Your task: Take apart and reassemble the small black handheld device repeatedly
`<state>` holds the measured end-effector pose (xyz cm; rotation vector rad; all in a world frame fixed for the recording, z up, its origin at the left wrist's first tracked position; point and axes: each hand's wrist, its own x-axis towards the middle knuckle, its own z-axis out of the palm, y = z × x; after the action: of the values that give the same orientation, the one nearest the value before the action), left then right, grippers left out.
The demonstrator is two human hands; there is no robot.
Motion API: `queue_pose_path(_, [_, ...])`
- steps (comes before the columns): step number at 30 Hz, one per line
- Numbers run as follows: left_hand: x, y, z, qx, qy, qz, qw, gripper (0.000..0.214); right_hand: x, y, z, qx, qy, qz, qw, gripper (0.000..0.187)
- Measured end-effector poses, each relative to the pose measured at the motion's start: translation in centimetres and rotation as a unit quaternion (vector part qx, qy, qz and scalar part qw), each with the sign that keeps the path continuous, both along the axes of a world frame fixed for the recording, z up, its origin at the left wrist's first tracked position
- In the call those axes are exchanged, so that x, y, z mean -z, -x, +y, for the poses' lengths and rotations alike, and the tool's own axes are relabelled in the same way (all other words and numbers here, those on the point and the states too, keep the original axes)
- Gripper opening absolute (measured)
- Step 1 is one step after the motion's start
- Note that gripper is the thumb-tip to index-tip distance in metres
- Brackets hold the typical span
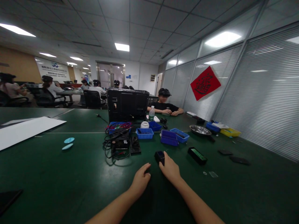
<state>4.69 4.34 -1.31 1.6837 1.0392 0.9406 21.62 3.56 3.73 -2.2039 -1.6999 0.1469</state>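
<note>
Right hand (171, 169): closed about a small black box (159, 157), which is gripped at its near right side, on or just above the green table (88, 189). Left hand (140, 180): held just left of the box, fingers loosely curved, nothing seen to be grasped.

To the right, near the right hand: a black case with a green panel (197, 155); before it, a small white ring (205, 173) and a clear plastic piece (213, 174) are laid. Beyond the box: a purple tray (169, 140) and a blue tray (144, 136) are set out. To the left of these: a heap of black cables (107, 146). Farther right: a metal bowl (198, 134), filled with contents too small to be told. Behind the cables: a large black casing (128, 105) is stood upright. At the far side, a co-worker (171, 107) is seated.
</note>
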Motion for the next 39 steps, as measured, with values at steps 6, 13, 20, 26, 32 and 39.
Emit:
queue_pose_path(6, [0.1,0.1,0.0,0.006,-0.001,0.001,1.0,0.046,-1.2,-1.9,0.4,0.041,-0.028,0.049,0.998,0.059])
queue_pose_path(13, [-0.4,0.1,-0.6,0.001,0.032,-0.033,0.999,0.045,-3.0,-2.0,-0.8,0.013,-0.266,0.198,0.943,0.058])
queue_pose_path(20, [-1.2,0.4,-0.8,-0.06,-0.024,-0.066,0.996,0.067,-0.7,1.7,-0.9,-0.138,-0.007,0.594,0.792,0.045])
queue_pose_path(26, [-0.6,1.4,0.6,-0.014,-0.119,0.031,0.992,0.092,1.5,3.1,-0.7,-0.081,0.087,0.692,0.712,0.028])
queue_pose_path(32, [-0.4,1.4,0.8,0.011,-0.13,0.101,0.986,0.096,2.1,3.1,-0.3,-0.101,0.037,0.537,0.837,0.028])
queue_pose_path(39, [-0.5,1.3,0.2,0.003,-0.122,0.123,0.985,0.095,-1.2,0.8,-1.2,-0.08,-0.088,0.118,0.986,0.028])
